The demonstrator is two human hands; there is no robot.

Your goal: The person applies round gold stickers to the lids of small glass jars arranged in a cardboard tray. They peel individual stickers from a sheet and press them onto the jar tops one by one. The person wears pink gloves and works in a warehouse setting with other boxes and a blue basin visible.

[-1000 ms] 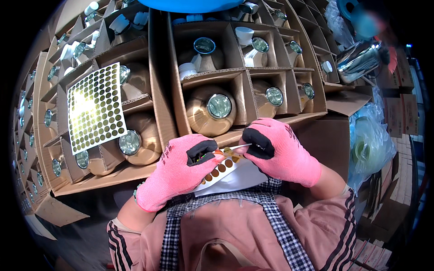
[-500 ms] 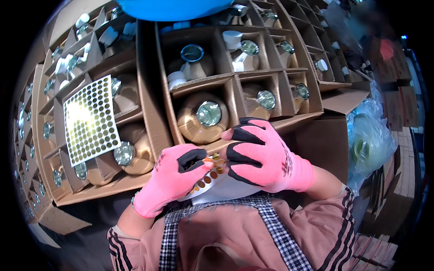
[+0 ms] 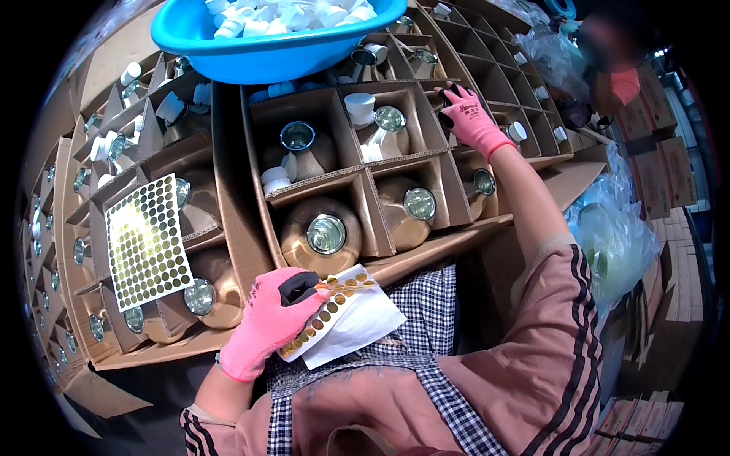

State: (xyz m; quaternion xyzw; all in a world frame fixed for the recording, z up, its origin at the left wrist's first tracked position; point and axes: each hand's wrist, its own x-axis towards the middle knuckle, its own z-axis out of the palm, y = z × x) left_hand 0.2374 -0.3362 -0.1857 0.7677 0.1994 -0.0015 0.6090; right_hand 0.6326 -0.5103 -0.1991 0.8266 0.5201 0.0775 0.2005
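Landmark: blue tub (image 3: 281,62). Right glove (image 3: 474,125), below and right of tub: dark print on back, small, illegible. Left glove (image 3: 275,313), straight below tub: faint dark marks on back, unreadable. Cartons (image 3: 675,173), far right of tub and lower: reddish print, too small. Dotted sticker sheet (image 3: 148,243), below-left of tub: gold rounds, characters indistinct. Nothing readable anywhere.

Saw a blue tub (image 3: 251,64) heaped with white caps (image 3: 304,14) at the top, spotted a clear plastic bag (image 3: 610,239) at the right beside stacked brown cartons (image 3: 652,181), and noticed another person (image 3: 622,87) at the upper right.
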